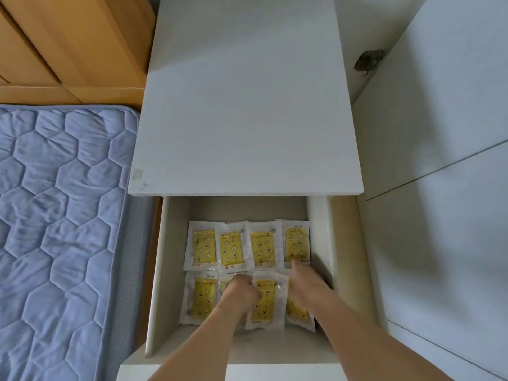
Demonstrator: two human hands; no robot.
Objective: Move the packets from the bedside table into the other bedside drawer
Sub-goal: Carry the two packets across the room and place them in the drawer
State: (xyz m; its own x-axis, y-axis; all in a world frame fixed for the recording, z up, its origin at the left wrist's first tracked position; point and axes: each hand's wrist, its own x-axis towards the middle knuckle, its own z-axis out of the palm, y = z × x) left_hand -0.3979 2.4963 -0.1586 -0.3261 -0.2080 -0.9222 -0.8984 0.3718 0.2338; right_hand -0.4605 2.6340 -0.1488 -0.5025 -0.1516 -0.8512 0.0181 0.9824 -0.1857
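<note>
At nine o'clock a blue quilted mattress (60,210) is seen beside the white bedside table (244,105), whose drawer (156,270) is pulled open toward six o'clock. Eight yellow packets (233,247) are laid inside in two rows. The left hand (239,294) has its fingers curled onto the front-row packet (265,301); the right hand (306,284) is pressed flat at three o'clock, fingers straight
</note>
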